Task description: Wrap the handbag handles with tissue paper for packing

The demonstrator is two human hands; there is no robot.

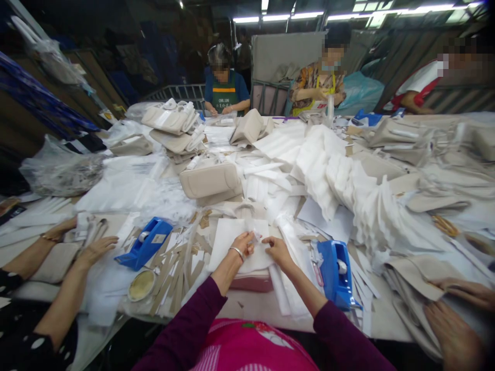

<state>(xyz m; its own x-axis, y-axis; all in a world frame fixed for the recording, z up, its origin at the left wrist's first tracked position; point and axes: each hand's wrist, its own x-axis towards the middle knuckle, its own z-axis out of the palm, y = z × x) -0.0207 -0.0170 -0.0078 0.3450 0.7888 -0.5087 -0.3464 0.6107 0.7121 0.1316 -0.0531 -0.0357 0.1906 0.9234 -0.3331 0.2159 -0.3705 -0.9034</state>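
Just in front of me lies a beige handbag, its pinkish lower side (253,282) facing me and a white foam sheet (224,238) spread over its top. My left hand (243,245) rests on the sheet with fingers curled and pinched at a bit of clear plastic film (253,228). Close on its right, my right hand (277,252) has thumb and forefinger brought together; whatever is between those fingertips is too small to make out. A blue tape dispenser (335,273) stands right of the bag, with a pink-handled tool (318,273) beside it.
Another blue tape dispenser (145,242) and a tape roll (141,286) lie to the left, among paper strips (178,278). Beyond are a beige handbag (211,181) and stacked foam sheets (359,201). Co-workers' hands (95,251) work at left and right; several people sit opposite.
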